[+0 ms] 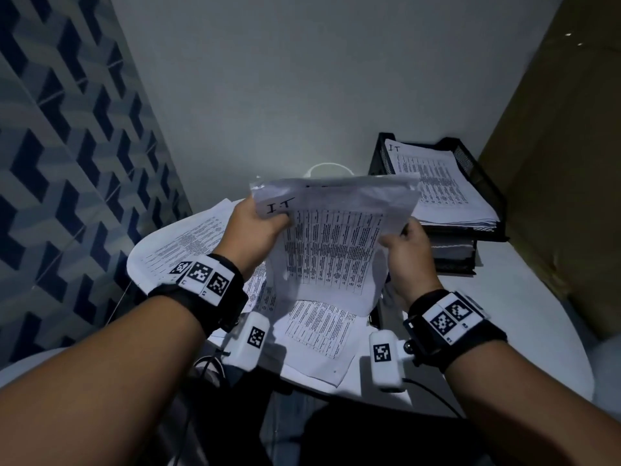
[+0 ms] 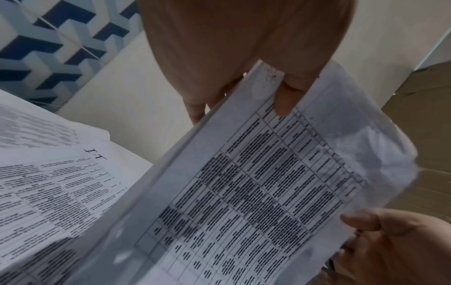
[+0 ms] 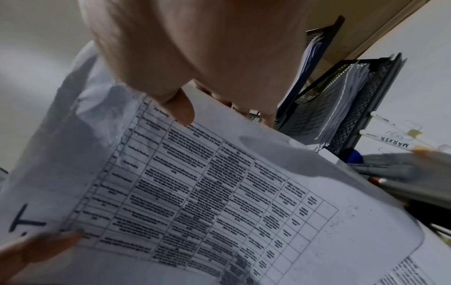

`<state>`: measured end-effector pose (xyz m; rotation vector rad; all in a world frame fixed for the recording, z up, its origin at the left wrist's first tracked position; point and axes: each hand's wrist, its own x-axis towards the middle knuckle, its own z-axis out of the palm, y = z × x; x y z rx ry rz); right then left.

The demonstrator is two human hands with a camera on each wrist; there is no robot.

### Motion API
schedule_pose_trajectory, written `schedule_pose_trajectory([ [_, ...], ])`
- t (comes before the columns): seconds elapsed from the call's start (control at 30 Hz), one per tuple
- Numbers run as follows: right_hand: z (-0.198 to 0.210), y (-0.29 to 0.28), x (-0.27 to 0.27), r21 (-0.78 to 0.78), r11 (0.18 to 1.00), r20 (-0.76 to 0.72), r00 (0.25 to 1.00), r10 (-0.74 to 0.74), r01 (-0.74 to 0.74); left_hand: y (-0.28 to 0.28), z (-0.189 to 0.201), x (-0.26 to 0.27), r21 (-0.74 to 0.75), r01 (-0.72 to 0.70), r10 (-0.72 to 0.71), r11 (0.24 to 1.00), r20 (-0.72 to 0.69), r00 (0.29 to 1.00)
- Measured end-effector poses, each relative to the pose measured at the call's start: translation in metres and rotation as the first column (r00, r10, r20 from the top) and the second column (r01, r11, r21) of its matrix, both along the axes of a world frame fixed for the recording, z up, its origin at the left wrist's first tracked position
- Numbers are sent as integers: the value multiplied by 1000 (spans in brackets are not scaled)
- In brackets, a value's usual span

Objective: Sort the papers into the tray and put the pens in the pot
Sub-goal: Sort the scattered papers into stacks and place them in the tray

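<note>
Both my hands hold a printed sheet (image 1: 336,243) marked "IT" up off the table. My left hand (image 1: 268,223) pinches its top left corner, the thumb (image 2: 284,100) lying on the printed side. My right hand (image 1: 401,235) pinches the right edge, also thumb on top (image 3: 180,110). Behind it to the right stands the black mesh tray (image 1: 470,156) holding a stack of papers (image 1: 443,186) marked "IT". More loose papers (image 1: 188,243) lie spread on the table under my hands. White markers (image 3: 390,140) and grey pens (image 3: 390,167) lie beside the tray (image 3: 366,100).
A large cardboard box (image 1: 554,163) stands against the table on the right. A blue patterned wall (image 1: 67,163) closes the left side. The white table (image 1: 504,331) ends in a rounded front edge. A white curved rim (image 1: 327,168) shows behind the held sheet.
</note>
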<state>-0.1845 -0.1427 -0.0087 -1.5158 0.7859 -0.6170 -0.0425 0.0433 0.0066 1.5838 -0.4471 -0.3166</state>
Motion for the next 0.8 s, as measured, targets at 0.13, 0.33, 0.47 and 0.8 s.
schedule_pose_trajectory([
  [0.13,-2,0,0,12,998,-47,997,59,-58,1,-7,-2,64,45,-46,997,13,999],
  [0.33,2,0,1,-40,999,-48,998,29,-31,-3,-4,-5,216,-35,3,976,148,989],
  [0.47,13,5,4,-126,992,3,1000,19,-18,-5,7,-9,200,-98,46,975,249,967],
  [0.8,1,15,-2,-48,994,-18,995,97,-98,-2,-3,-8,326,23,-99,945,218,971],
])
